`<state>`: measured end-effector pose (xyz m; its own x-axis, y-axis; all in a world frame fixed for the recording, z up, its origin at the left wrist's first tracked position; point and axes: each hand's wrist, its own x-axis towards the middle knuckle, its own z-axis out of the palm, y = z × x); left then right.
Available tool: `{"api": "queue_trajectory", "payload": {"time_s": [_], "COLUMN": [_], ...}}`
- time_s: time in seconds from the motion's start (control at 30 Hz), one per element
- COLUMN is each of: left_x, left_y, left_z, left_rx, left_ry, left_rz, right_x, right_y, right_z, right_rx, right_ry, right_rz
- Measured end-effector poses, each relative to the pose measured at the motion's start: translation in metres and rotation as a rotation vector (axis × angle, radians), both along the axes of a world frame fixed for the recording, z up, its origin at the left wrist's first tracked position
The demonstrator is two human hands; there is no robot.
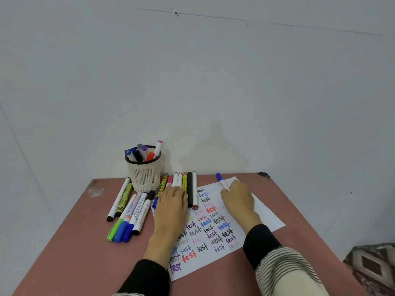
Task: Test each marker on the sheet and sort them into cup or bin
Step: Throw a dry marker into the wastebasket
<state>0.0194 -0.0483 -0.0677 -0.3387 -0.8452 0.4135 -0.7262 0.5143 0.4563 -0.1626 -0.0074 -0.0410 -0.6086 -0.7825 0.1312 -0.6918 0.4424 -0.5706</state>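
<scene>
The right hand (237, 199) is holding a blue marker (222, 183) over the sheet (265, 216) on the table (74, 242), and the flat, open left hand (171, 201) is pressing the marker row (188, 189) beside the cup (145, 176), so a bump might be rolling them away.

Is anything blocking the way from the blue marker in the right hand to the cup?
Partly. The right hand holds the blue marker over the sheet. Toward the cup, the left hand and the row of markers lie between at table level; above them nothing visible blocks.
</scene>
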Motion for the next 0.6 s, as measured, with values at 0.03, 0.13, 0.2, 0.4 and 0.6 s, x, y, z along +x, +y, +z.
{"api": "queue_trajectory", "payload": {"time_s": [0.03,0.13,0.2,0.4,0.6], "left_x": [0.000,-0.003,-0.004,-0.004,-0.004], "left_y": [0.000,0.000,0.004,0.010,0.010], "left_z": [0.000,-0.001,-0.001,0.002,0.002], "left_rx": [-0.011,-0.024,-0.014,0.029,0.061], "left_ry": [0.013,-0.021,-0.098,-0.211,-0.221], "left_rz": [-0.006,-0.069,-0.136,-0.152,-0.158], "right_x": [-0.004,-0.010,-0.014,-0.012,0.008], "right_y": [0.004,0.016,0.022,0.018,0.015], "right_z": [-0.002,-0.005,-0.011,-0.019,-0.029], "right_rx": [-0.086,-0.349,-0.450,-0.337,-0.214], "right_ry": [-0.073,-0.351,-0.479,-0.269,0.232], "right_rz": [0.013,0.007,-0.018,0.045,0.132]}}
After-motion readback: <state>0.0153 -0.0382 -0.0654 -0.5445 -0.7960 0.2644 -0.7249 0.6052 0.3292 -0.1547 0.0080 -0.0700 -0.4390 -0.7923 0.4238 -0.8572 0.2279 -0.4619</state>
